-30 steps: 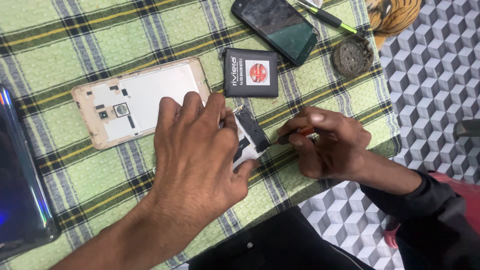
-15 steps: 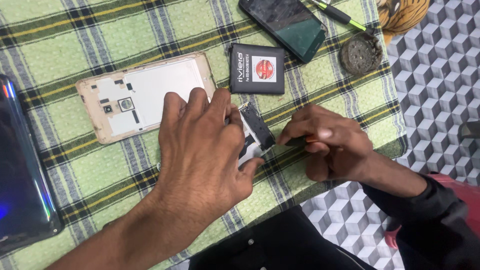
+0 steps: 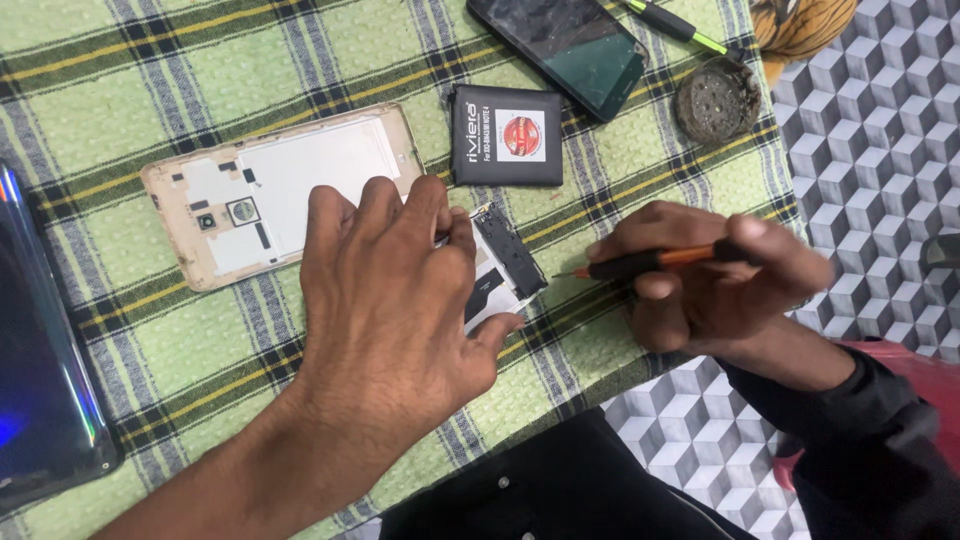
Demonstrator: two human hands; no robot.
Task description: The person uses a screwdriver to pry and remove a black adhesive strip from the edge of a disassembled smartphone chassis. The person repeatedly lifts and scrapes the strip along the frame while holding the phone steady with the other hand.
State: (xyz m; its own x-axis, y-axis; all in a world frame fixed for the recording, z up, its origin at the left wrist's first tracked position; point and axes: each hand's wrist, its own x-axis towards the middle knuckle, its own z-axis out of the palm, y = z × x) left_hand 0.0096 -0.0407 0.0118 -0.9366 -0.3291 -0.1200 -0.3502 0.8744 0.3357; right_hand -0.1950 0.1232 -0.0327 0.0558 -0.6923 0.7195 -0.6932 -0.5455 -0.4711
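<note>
Both hands work at the middle of a green checked cloth (image 3: 120,90). Going from nine o'clock across: a dark glossy slab (image 3: 40,370) lies at the cloth's edge, cut off by the frame, so its kind cannot be told. Next comes a gold phone back cover (image 3: 270,190), inside face up, already off and set aside at about ten o'clock.

At the centre the left hand (image 3: 390,300) is spread flat, fingers curled down over a small black-and-white phone part (image 3: 500,270), pinning it to the cloth; only the part's right end shows past the thumb, so what it is stays uncertain. At twelve o'clock a black battery (image 3: 507,135) lies out of the phone, and past it a dark phone (image 3: 570,45) sits screen up, half out of view.

At three o'clock the right hand (image 3: 710,275) is closed around an orange-and-black screwdriver (image 3: 650,262), tip pointing toward the pinned part, close but seemingly not touching it.

Judging by this, opening up is done: cover and battery are out. Work on the inner part appears under way. Any screws are too small to see. A round dark metal disc (image 3: 717,100) and a green-tipped tool (image 3: 675,25) lie at one o'clock.
</note>
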